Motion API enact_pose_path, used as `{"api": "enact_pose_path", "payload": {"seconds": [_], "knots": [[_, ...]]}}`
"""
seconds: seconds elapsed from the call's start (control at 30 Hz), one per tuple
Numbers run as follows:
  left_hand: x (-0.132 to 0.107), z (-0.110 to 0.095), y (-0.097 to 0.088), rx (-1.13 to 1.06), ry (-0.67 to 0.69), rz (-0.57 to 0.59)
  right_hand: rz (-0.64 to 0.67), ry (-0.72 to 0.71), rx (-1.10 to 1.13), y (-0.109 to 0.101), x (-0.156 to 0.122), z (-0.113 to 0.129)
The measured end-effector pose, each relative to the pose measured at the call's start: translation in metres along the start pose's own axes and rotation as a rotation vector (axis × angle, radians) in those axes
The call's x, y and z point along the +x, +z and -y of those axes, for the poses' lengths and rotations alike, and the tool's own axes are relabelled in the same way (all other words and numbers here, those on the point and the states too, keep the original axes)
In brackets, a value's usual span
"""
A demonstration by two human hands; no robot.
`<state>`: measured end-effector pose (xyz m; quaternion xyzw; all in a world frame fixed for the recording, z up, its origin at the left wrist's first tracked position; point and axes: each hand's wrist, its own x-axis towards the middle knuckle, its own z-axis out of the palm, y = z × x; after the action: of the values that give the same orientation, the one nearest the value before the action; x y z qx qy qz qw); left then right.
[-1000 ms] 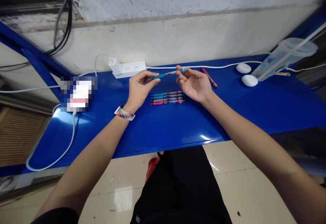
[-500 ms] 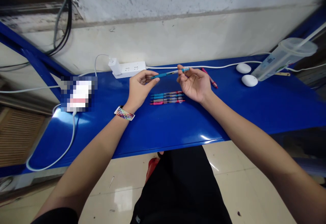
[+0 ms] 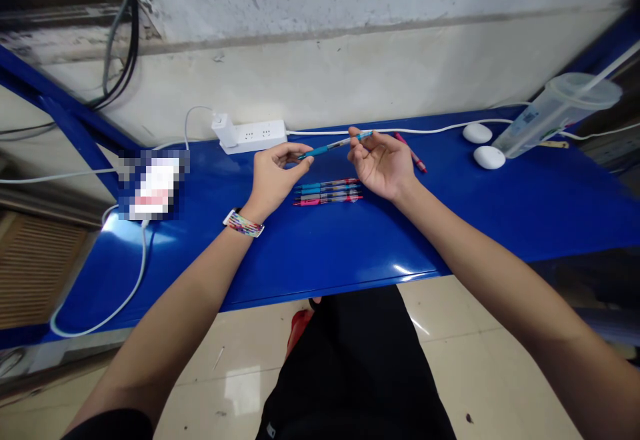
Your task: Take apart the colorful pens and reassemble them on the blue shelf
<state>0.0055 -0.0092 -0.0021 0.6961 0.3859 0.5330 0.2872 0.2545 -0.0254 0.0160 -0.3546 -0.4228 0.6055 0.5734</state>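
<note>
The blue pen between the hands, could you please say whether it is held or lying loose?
Held: the left hand pinches one end of the blue pen, with the right hand at the other.

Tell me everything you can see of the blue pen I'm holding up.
The slim blue-and-clear pen looks plastic: solid blue toward its left end, see-through mid-barrel, lighter blue at the right. It's raised above the glossy blue tabletop, slanting up to the right in view. The grip of your left hand pinches its left end; its right end touches the fingers of your right hand.
</note>
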Motion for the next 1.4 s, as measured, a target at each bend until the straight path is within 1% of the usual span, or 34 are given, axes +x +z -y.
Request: {"api": "enact_pose_path", "payload": {"seconds": [0.1,0.27,0.5,0.63,0.9,1.03,1.13,1.23,1.3,1.4], "knots": [[0.001,-0.001,0.000,-0.025,0.009,0.008,0.018,-0.018,0.020,-0.001,0.002,-0.002],[0.001,-0.003,-0.001,-0.006,0.022,0.015,0.038,-0.036,-0.019,-0.001,0.001,-0.002],[0.001,-0.003,-0.001,0.008,0.027,0.011,-0.001,-0.023,-0.028,0.001,0.001,0.000],[0.002,-0.003,-0.001,-0.012,0.043,-0.005,0.000,-0.010,0.000,0.001,-0.001,0.001],[0.001,-0.002,0.000,-0.006,0.018,0.003,0.005,-0.024,-0.013,0.001,0.000,-0.002],[0.001,-0.002,-0.001,-0.026,0.027,-0.002,0.017,0.010,0.086,-0.004,0.004,-0.007],[0.001,-0.002,-0.001,-0.061,0.032,-0.006,0.093,0.058,0.215,-0.010,0.007,-0.011],[0.001,-0.002,-0.001,-0.061,0.030,-0.006,0.152,0.113,0.393,-0.014,0.009,-0.013],[0.001,-0.002,-0.001,-0.056,0.031,-0.009,0.143,0.132,0.473,-0.015,0.010,-0.014],[0.002,0.000,-0.001,-0.059,0.044,-0.010,0.138,0.152,0.477,-0.015,0.010,-0.015]]}}
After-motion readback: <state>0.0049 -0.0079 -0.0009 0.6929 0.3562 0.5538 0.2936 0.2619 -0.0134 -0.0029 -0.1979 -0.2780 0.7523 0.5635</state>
